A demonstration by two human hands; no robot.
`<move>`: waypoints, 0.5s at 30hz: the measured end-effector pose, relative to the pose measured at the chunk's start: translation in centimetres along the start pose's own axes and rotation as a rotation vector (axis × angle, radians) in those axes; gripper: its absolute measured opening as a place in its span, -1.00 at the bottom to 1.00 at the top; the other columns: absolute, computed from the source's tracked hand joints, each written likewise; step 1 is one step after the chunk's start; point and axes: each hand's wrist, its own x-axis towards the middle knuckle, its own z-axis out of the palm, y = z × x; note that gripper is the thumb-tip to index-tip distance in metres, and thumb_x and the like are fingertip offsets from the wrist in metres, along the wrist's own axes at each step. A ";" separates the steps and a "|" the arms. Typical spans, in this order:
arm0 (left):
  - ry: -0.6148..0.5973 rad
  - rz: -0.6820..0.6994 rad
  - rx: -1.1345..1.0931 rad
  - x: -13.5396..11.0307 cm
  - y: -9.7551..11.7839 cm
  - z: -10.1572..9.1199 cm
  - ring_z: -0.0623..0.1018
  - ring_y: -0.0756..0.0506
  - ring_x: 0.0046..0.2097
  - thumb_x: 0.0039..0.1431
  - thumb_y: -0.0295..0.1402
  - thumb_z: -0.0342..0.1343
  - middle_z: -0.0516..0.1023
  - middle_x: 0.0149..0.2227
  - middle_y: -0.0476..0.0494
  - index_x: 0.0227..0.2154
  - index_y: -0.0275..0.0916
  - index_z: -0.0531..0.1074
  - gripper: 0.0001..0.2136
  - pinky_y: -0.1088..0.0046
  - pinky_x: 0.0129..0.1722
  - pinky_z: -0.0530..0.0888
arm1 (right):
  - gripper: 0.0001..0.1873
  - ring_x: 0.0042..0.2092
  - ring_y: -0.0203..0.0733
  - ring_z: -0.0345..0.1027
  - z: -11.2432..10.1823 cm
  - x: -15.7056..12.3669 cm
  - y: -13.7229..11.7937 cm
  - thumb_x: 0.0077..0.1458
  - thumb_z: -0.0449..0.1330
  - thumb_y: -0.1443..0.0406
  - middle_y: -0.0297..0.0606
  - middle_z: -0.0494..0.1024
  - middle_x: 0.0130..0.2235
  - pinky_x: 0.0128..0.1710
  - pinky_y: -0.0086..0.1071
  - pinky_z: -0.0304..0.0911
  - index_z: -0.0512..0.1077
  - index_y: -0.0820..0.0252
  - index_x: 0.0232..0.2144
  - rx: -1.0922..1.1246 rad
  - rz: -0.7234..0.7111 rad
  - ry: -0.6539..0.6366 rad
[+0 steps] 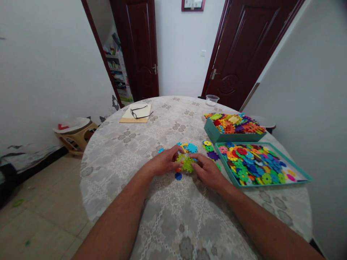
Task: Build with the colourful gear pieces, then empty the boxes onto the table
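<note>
Between both hands is a lime-green gear-shaped plastic piece [188, 164], held just above the patterned tablecloth. My left hand [168, 159] grips its left side, thumb and fingers curled around the edge. My right hand [207, 169] pinches the right side. Just beyond them lie a light-blue gear piece [192, 147] and some yellow and blue pieces partly covered by the fingers. A dark-blue disc [178, 176] rests on the cloth below my left hand. Bits of orange show under the green piece, mostly hidden.
To the right, a shallow teal tray [235, 180] holds many colourful discs. Behind it stands a teal box [217, 134] heaped with plastic pieces. A purple gear [213, 155] lies beside the tray. Glasses [141, 116] rest on paper at back left; a clear tub [211, 100] stands at the far edge.
</note>
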 end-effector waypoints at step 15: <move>-0.056 0.098 -0.120 0.0 0.5 0.0 0.53 -0.04 -0.22 0.17 -0.39 0.25 0.55 -0.17 -0.03 0.29 -0.02 0.30 -0.39 0.44 -0.21 0.46 | -0.71 -0.19 -0.15 0.47 -1.3 0.6 0.0 0.23 0.18 0.22 -0.29 0.63 -0.18 -0.15 -0.33 0.34 0.54 0.15 -0.04 0.199 0.030 -0.065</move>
